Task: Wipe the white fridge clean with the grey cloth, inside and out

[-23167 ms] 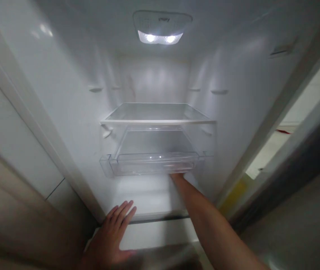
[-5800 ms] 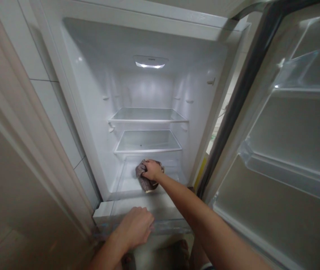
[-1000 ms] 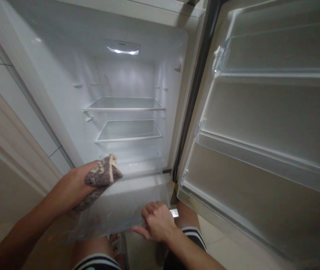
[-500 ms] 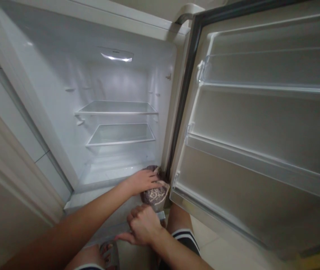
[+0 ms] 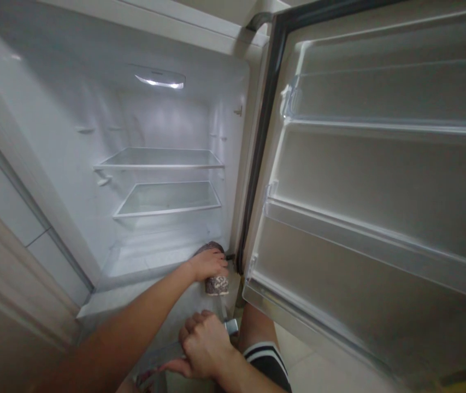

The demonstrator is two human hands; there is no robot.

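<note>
My left hand (image 5: 210,265) is wrapped over a brown-and-cream patterned cloth (image 5: 217,284). It presses the cloth against the lower right front edge of the fridge compartment (image 5: 134,259), close to the door hinge side. Below it, my right hand (image 5: 205,344) is curled in a fist with the thumb pointing left. A small silvery piece (image 5: 231,327) sticks out beside its knuckles; what the fingers hold is hidden under the hand.
The fridge door (image 5: 380,169) stands wide to the right, with clear door shelves (image 5: 339,226). Two glass shelves (image 5: 167,199) sit inside under a lit lamp (image 5: 159,81). My knee (image 5: 257,327) is beneath the door's lower corner; a wooden frame (image 5: 11,284) borders the left.
My left hand has closed more over the cloth, bunching it, and less of it shows. The right hand has dropped slightly lower. The view has shifted a little to the right.
</note>
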